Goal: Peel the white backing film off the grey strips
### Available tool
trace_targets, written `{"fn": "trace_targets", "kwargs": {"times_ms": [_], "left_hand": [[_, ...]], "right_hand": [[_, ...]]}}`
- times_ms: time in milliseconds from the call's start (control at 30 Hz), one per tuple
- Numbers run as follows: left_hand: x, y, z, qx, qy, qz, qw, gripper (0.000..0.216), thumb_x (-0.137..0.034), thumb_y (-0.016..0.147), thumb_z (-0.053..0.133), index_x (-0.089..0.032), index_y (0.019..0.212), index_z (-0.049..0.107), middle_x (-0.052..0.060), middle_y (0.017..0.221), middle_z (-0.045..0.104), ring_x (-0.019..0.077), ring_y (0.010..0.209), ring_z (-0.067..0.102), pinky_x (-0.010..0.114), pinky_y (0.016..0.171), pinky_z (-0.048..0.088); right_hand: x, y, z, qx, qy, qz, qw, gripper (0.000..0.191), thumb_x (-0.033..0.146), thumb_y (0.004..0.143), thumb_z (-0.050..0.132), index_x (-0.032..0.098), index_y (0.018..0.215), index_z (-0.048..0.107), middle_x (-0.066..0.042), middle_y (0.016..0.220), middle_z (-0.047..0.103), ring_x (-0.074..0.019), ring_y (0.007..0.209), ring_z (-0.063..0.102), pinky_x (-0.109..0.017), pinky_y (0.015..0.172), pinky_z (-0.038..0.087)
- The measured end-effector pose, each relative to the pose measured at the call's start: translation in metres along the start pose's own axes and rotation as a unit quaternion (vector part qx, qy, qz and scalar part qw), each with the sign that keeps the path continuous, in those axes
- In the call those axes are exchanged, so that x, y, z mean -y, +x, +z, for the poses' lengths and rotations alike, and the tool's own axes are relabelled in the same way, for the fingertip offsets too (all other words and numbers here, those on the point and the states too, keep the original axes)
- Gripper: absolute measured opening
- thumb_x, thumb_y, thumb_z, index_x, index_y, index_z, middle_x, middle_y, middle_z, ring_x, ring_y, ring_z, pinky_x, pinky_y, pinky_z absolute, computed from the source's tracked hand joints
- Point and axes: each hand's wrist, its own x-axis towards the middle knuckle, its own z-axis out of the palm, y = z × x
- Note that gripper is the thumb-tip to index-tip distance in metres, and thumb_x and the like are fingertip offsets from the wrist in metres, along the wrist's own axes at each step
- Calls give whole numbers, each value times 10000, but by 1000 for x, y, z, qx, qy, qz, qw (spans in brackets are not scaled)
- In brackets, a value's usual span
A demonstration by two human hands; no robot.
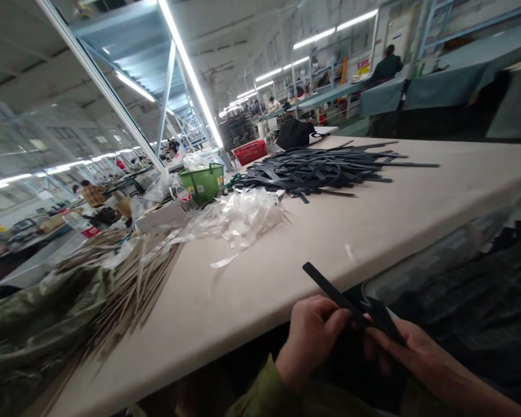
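At the near edge of the table, my left hand (pixel 315 327) is closed, thumb and fingers pinching a dark flat strap (pixel 325 282). One rounded end of this strap sticks out up and to the left over the tabletop. Beside it my right hand (pixel 406 341) is closed around the strap's other part, where a second dark length (pixel 384 318) stands up between thumb and fingers. Whether that length belongs to the same strap I cannot tell. The fingertips of my right hand are partly in shadow.
A pile of dark straps (pixel 312 168) lies on the pale table (pixel 321 231), with crumpled white film strips (pixel 249 217) beside it. Green basket (pixel 203 182), red basket (pixel 249 152) and black bag (pixel 294 134) stand behind. Beige strips (pixel 134 284) lie left; dark material (pixel 473 313) is stacked right.
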Motion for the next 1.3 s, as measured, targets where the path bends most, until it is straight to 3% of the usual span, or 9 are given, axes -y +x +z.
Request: {"fn": "trace_targets", "kwargs": {"times_ms": [100,167,300,433,767,967,1067,1167,1300], "left_hand": [[3,23,-46,-27,172,-2,985,243,-368,926,590,-223,929,786,48,925,778,202,841,695,285,790,503],[11,41,-87,-65,341,-63,936,262,-367,947,569,-253,1103,745,41,1109,761,202,1006,687,279,926,476],[39,64,-159,-168,435,-186,865,369,-253,972,479,-129,1288,623,192,1345,628,288,1264,560,396,1065,387],[66,67,-190,-188,464,-286,817,286,-203,926,502,-90,1112,688,229,1188,693,336,1166,619,437,960,424],[77,57,-187,-161,413,-272,854,183,-223,827,620,-182,951,749,130,985,780,261,941,703,311,758,464],[54,30,-130,-159,346,-157,911,220,-341,898,584,-217,1041,697,9,828,749,162,750,679,255,692,450],[52,16,-102,-155,326,-114,926,170,-312,902,574,-228,982,698,3,800,725,170,750,672,270,710,449],[57,10,-93,-167,334,-108,921,211,-328,892,585,-212,1033,690,43,889,724,205,802,672,306,741,466],[67,5,-97,-179,403,-97,892,304,-387,853,633,-183,1069,693,117,1081,703,283,1008,636,386,895,457]], "right_hand": [[0,0,-5,-11,51,39,998,625,810,794,524,227,599,634,-29,504,591,-169,407,535,-300,436,434],[-4,1,-7,-29,84,61,994,624,830,746,558,225,617,637,-29,510,599,-158,376,514,-291,399,408],[-18,7,-8,-58,125,65,988,659,846,707,584,204,789,707,-22,513,608,-166,376,518,-301,396,413],[-25,13,-8,-74,154,58,984,707,834,713,600,174,934,723,-9,524,615,-152,379,512,-286,394,403],[-31,16,-7,-91,177,62,978,691,815,692,653,157,899,688,-14,544,642,-143,405,541,-275,433,414],[-25,23,-3,-79,219,43,972,657,795,724,646,158,879,690,-16,609,681,-113,378,518,-282,461,453],[-11,34,2,-36,206,26,978,673,772,772,615,135,957,734,29,460,580,-129,389,516,-295,519,484],[3,46,10,-20,192,13,981,658,737,801,608,125,998,745,57,381,497,-143,407,522,-297,549,483],[13,55,23,-10,218,6,976,595,711,782,650,141,932,732,-9,629,688,-101,405,505,-295,537,490]]}}
